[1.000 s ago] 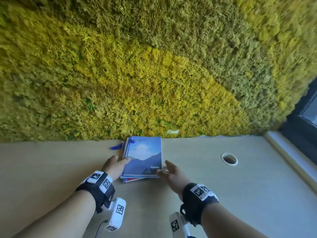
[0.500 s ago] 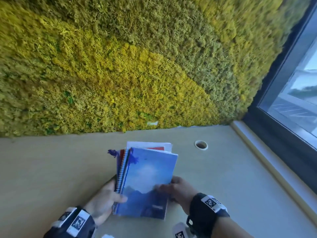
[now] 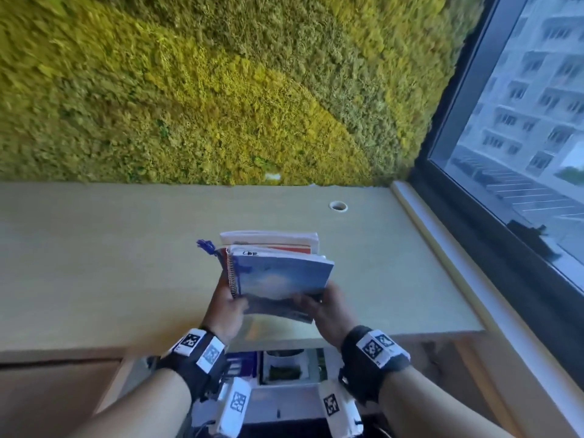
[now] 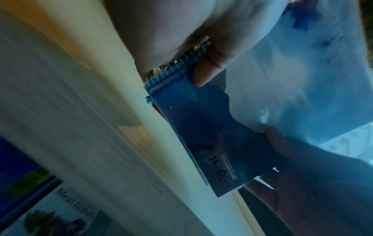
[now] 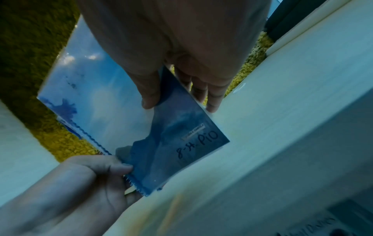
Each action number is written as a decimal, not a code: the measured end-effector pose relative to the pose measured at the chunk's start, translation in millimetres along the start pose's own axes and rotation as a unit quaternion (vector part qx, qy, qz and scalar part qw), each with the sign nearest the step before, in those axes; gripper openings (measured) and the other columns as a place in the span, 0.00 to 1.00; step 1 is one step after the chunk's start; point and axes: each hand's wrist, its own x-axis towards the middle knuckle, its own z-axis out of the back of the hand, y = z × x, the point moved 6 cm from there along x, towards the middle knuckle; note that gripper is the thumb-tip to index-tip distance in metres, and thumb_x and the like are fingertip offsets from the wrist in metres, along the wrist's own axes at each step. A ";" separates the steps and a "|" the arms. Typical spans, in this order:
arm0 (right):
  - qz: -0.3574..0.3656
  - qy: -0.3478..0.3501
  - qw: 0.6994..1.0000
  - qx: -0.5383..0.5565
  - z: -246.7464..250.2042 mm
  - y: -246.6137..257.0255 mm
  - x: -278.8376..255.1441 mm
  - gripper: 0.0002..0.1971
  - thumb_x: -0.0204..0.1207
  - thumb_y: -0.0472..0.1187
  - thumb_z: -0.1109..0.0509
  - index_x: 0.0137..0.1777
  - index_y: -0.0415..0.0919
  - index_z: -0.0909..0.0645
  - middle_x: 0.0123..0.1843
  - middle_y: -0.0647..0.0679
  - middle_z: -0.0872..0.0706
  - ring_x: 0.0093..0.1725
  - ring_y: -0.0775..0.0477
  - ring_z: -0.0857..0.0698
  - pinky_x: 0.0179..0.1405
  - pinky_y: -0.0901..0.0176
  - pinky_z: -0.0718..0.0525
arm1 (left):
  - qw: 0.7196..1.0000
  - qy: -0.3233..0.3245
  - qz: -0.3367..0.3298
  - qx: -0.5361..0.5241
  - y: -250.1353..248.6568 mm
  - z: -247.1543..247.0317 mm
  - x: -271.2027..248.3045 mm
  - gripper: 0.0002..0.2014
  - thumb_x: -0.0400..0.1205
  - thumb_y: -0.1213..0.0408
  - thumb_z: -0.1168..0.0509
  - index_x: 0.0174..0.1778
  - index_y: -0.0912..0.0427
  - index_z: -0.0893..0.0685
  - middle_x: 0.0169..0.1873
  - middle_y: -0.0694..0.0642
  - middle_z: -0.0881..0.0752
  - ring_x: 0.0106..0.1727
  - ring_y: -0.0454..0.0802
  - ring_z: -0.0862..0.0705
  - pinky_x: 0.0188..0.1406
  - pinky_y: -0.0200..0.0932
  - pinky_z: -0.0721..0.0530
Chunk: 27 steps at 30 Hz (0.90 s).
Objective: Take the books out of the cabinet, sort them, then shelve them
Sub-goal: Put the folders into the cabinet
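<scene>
Here, left hand [image 3: 226,306] and right hand [image 3: 328,308] both grasping stack of about 3 books [image 3: 278,273] above countertop [image 3: 94,263].

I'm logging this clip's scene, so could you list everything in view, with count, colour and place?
Blue spiral-bound notebook with a sky and mountain cover: one, blue, front of the held stack, lifted above the countertop.
Other books behind it: count unclear, white and red edges, same stack.
Pale wooden countertop: one, beige, below the moss wall.
Round cable hole: one, white-rimmed, in the countertop's far part.
Moss wall: one, yellow-green, behind the countertop.
Window: one, dark-framed, on the right.
Books in the cabinet below: several, blue and white.
Left hand: grips the spiral side.
Right hand: grips the opposite edge.
</scene>
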 end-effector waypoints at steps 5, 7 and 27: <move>-0.067 0.050 0.993 -0.079 -11.3 -39.8 -14.2 0.27 0.69 0.50 0.28 0.69 0.57 0.26 0.58 0.55 0.09 0.59 0.47 0.11 0.64 0.38 0.13 | 0.999 0.011 -0.009 0.042 26.1 2.7 -4.8 0.39 0.62 0.83 0.40 0.71 0.53 0.24 0.63 0.58 0.13 0.66 0.56 0.15 0.70 0.69 0.19; -0.076 0.057 0.990 -0.106 -15.0 -49.2 -20.0 0.24 0.73 0.50 0.30 0.69 0.59 0.29 0.61 0.53 0.11 0.61 0.46 0.13 0.66 0.38 0.15 | 0.998 0.030 -0.022 0.058 56.6 9.0 9.8 0.39 0.63 0.79 0.36 0.72 0.50 0.23 0.64 0.56 0.12 0.67 0.58 0.15 0.70 0.69 0.19; -0.291 0.110 0.950 -0.038 67.1 -142.2 -242.0 0.12 0.81 0.42 0.30 0.63 0.45 0.24 0.59 0.42 0.10 0.56 0.42 0.09 0.54 0.37 0.08 | 0.923 0.204 0.301 0.123 147.2 -105.2 -218.3 0.20 0.84 0.74 0.34 0.69 0.52 0.26 0.61 0.63 0.16 0.52 0.62 0.13 0.43 0.61 0.07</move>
